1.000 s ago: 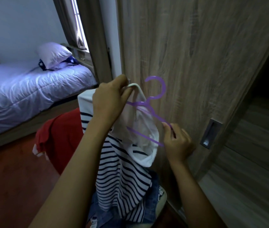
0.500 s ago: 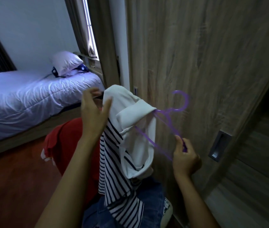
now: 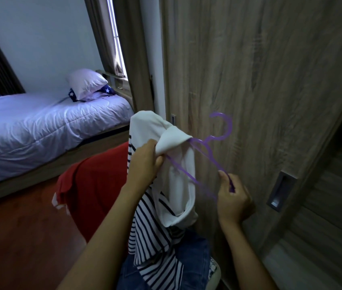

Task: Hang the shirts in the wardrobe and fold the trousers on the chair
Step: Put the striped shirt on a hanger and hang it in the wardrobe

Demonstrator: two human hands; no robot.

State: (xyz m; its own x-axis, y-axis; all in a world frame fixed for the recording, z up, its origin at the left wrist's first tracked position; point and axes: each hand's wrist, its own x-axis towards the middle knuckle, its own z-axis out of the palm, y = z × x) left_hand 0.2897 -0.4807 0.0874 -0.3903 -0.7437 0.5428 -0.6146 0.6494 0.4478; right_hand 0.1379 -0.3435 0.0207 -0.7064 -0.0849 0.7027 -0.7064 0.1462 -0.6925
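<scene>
A: Where is the shirt?

B: The striped shirt (image 3: 178, 185) is held up in front of the wardrobe door (image 3: 249, 80). Its white top is draped over 1 end of a purple hanger (image 3: 207, 141), and its striped body hangs down onto the jeans (image 3: 193, 248).

A: What are the 2 hands doing?

B: The left hand (image 3: 145, 162) pinches a fold of the white cloth near the shirt's top, with its fingers curled round it. The right hand (image 3: 231, 197) grips the other end of the hanger, thumb on top. The hook points up, close to the door.

A: And the trousers?

B: The jeans lie in a heap on the chair (image 3: 216, 275), just below the shirt. Only a pale bit of the chair's rim shows at the bottom edge.

A: Anything else nearby?

B: A red garment (image 3: 94, 189) is draped to the left of the shirt, but I cannot tell what it hangs on. A recessed handle (image 3: 281, 191) is set in the door, to the right of the right hand. Well apart, on the far left, is a bed (image 3: 40, 132) with a pillow (image 3: 86, 82) at its head, and a brown wooden floor (image 3: 19, 237) below.
</scene>
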